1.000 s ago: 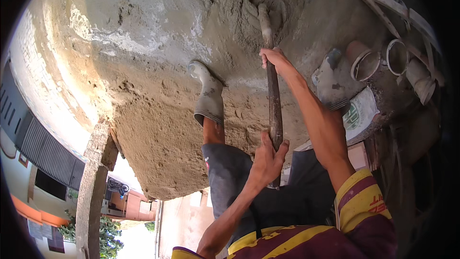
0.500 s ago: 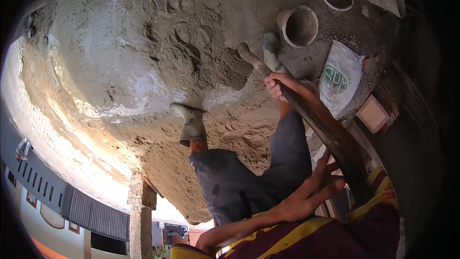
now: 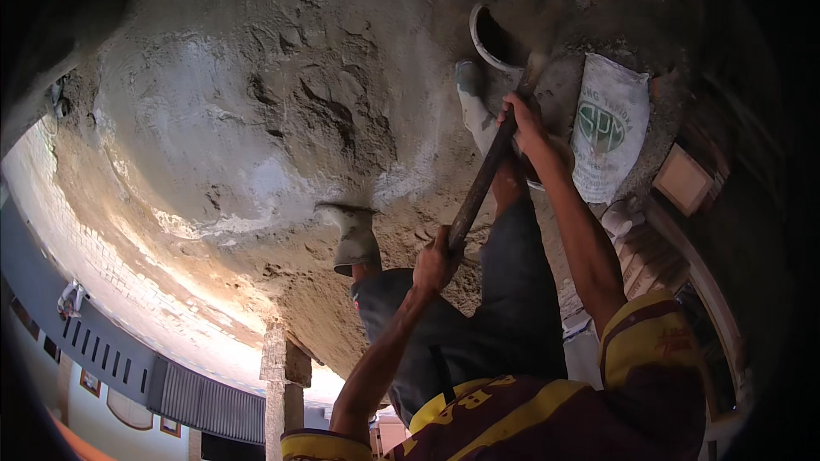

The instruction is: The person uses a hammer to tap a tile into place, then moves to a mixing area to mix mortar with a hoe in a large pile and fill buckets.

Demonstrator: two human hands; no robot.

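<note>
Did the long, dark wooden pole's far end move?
Yes, rightward: earlier, the long, dark wooden pole had its far end left of the nearer round, pale-rimmed bucket; now that end appears by the bucket's lower right rim.

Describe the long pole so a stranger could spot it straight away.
Start at the wide patch of grey mortar, then go right to the white sack with a green emblem. Between them slants a long, dark pole, and it alone is gripped by both hands: left hand lower, right hand higher.

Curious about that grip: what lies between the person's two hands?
A stretch of dark handle, running from the left hand to the right hand, in the head view.
</note>
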